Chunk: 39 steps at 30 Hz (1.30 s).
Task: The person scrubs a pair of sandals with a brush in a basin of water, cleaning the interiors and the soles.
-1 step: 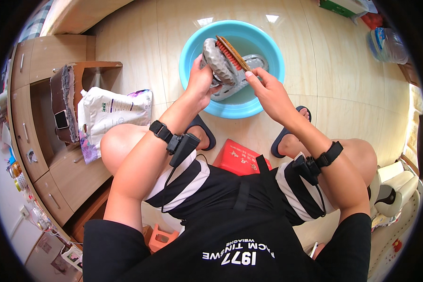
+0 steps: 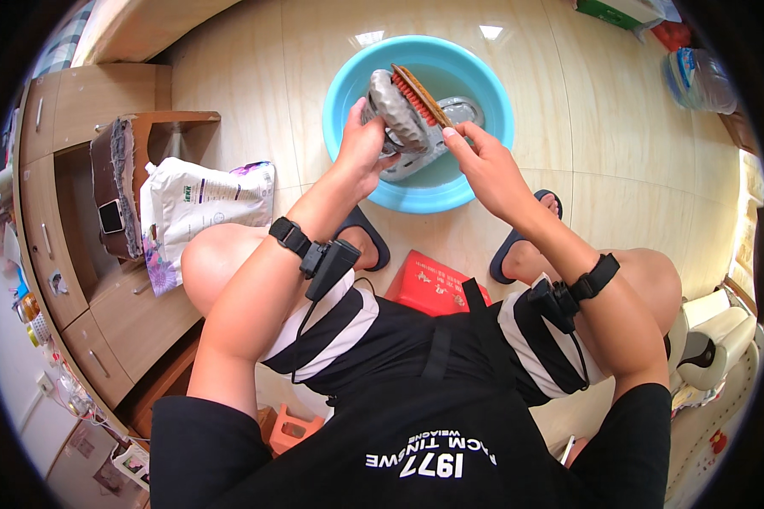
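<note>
At the left, the left hand [image 2: 363,151] is grasping a gray shoe [image 2: 401,119] by its near side, holding it above the light-blue basin [image 2: 424,200]. The shoe is lying between the two hands, its long axis slanting from upper left to lower right, its bumpy sole facing right; which end is the toe, I cannot tell. Against the sole, the scrub brush [image 2: 424,95] is slanting likewise, red bristles facing the shoe. A second gray shoe [image 2: 462,111] is sitting in the basin's water [image 2: 460,82]. Rightmost, the right hand [image 2: 486,163] is gripping the brush's lower end.
</note>
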Each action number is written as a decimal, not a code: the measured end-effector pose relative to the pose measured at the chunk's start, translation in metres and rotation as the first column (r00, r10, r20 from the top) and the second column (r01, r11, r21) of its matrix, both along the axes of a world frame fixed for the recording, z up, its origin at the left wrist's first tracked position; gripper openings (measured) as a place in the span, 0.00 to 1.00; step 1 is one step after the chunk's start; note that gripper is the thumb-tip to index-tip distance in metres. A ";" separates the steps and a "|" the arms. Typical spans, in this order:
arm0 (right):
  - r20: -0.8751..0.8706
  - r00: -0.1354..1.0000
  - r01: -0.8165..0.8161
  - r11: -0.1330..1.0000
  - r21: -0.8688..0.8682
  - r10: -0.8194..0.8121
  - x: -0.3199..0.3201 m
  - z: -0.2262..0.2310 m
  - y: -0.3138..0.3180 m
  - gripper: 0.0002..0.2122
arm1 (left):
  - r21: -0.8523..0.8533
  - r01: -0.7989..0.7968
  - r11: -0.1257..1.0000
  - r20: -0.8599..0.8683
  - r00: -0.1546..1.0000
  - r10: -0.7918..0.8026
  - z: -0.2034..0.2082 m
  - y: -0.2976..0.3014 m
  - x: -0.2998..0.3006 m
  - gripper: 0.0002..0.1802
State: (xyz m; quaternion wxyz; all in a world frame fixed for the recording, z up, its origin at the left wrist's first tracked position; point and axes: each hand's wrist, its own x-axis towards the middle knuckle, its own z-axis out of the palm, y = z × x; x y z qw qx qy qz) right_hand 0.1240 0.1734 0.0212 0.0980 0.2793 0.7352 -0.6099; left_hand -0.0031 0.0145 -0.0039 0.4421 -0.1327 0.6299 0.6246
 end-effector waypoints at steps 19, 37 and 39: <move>0.107 0.994 0.022 0.999 -0.033 -0.019 0.004 -0.003 0.000 0.25 | -0.049 -0.170 0.984 -0.299 0.943 0.148 0.010 -0.001 0.012 0.26; -0.169 0.986 0.022 0.993 0.117 -0.002 0.000 -0.003 0.000 0.22 | 0.019 -0.002 1.000 -0.638 0.770 0.013 0.017 0.012 0.005 0.20; -0.178 0.984 0.016 0.990 0.138 0.009 0.001 -0.002 0.001 0.22 | 0.002 0.040 0.999 -0.645 0.763 -0.030 0.017 0.013 0.006 0.21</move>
